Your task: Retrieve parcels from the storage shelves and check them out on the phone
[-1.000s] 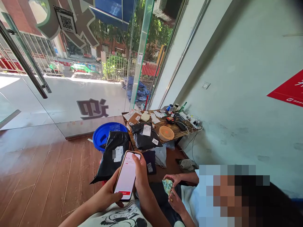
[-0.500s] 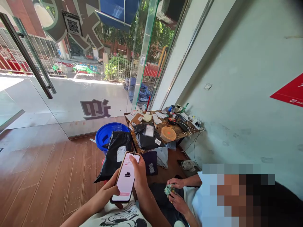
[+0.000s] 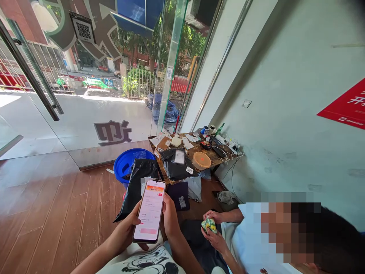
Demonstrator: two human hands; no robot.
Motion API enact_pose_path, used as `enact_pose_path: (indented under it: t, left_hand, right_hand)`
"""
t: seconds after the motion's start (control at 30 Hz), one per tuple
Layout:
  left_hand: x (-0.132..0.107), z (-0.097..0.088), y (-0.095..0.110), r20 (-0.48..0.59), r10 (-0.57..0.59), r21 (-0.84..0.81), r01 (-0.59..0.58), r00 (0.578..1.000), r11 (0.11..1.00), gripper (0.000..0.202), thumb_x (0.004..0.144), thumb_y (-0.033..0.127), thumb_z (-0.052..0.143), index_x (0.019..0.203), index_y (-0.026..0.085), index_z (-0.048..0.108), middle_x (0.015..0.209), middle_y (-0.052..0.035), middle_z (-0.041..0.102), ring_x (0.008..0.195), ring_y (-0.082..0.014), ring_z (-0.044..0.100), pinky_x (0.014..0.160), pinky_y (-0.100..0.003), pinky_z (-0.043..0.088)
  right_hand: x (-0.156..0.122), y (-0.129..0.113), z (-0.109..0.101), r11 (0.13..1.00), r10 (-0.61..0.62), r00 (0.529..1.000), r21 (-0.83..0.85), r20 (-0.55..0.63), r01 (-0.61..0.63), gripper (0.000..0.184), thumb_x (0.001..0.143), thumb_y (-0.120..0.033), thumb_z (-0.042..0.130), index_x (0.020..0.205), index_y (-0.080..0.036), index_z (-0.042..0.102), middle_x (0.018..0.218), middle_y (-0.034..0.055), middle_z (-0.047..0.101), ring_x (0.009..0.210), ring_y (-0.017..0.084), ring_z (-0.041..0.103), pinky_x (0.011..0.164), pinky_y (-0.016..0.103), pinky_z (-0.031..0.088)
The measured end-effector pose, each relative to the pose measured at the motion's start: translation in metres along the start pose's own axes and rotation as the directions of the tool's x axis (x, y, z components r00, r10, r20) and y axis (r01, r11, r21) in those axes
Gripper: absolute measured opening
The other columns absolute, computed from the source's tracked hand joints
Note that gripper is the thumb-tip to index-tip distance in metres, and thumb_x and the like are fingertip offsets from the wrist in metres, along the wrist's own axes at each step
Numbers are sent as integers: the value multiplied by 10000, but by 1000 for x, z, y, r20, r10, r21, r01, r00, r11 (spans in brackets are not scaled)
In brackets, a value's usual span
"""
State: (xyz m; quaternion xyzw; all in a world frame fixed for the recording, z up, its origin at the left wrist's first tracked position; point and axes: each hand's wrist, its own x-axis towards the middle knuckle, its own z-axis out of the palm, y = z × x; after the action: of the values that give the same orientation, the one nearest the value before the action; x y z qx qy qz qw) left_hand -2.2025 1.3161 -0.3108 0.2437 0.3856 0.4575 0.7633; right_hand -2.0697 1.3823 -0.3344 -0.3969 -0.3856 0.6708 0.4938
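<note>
A smartphone (image 3: 150,211) with a lit white and pink screen is upright in front of me, gripped from both sides. My left hand (image 3: 124,232) wraps its lower left edge, thumb under the screen. My right hand (image 3: 170,217) closes on its right edge. Behind the phone a black plastic parcel bag (image 3: 137,186) with a white label leans against a blue tub (image 3: 127,164).
A person in a light blue shirt sits at my right, both hands on a small green and yellow object (image 3: 209,224). A low wooden table (image 3: 209,155) by the wall carries parcels, a round lidded container (image 3: 201,160) and cables. Glass doors stand beyond the wooden floor.
My right thumb has come off the screen and now rests along the phone's edge. The screen shows a different page. The person beside me has turned the small object in their hands.
</note>
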Motion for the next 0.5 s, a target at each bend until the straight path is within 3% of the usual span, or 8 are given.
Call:
enact_pose_path:
  t: [0.23, 0.5]
  left_hand:
    - [5, -5, -5, -2, -3, -17, 2, 1000, 1000, 951, 716, 189, 435, 1529, 280, -51, 1111, -99, 633, 763, -255, 658, 476, -342, 575]
    - [13, -14, -9, 12, -18, -24, 18, 1000, 1000, 1012, 667, 293, 520, 1514, 308, -33, 1149, -103, 609, 719, -235, 635, 437, -363, 576]
  right_hand:
    - [-7, -10, 5, 995, 5, 997, -99, -83, -13, 562, 682, -707, 610, 785, -158, 668, 711, 59, 690, 607, 188, 570, 619, 314, 478]
    - [-8, -3, 1, 995, -39, 994, -94, -100, 29, 473, 790, -622, 547, 763, -162, 654, 720, 44, 678, 691, 182, 584, 627, 277, 459]
